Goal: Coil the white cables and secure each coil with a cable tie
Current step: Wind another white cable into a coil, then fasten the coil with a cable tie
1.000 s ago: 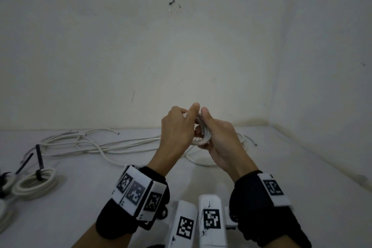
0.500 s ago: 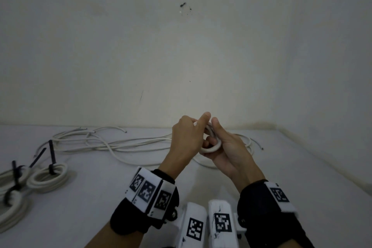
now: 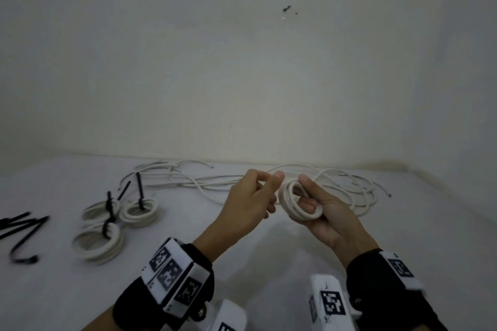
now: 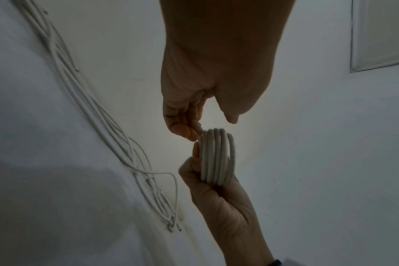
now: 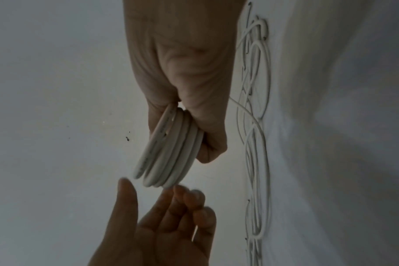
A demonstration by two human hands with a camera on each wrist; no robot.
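Far left on the table (image 3: 242, 250) lay spare black cable ties (image 3: 20, 234), then 3 tied coils (image 3: 115, 223). Left hand (image 3: 250, 204) had just let go of the new coil (image 3: 297, 203) it was gripping w/ the right 0.5 s ago; fingers were loosely curled, holding nothing, just beside it. Right hand (image 3: 326, 212) held the coil alone, fingers through the loop, thumb on the rim. Loose white cables (image 3: 349, 191) lay behind by the wall. Coiling looked done; prob. a tie was needed next.
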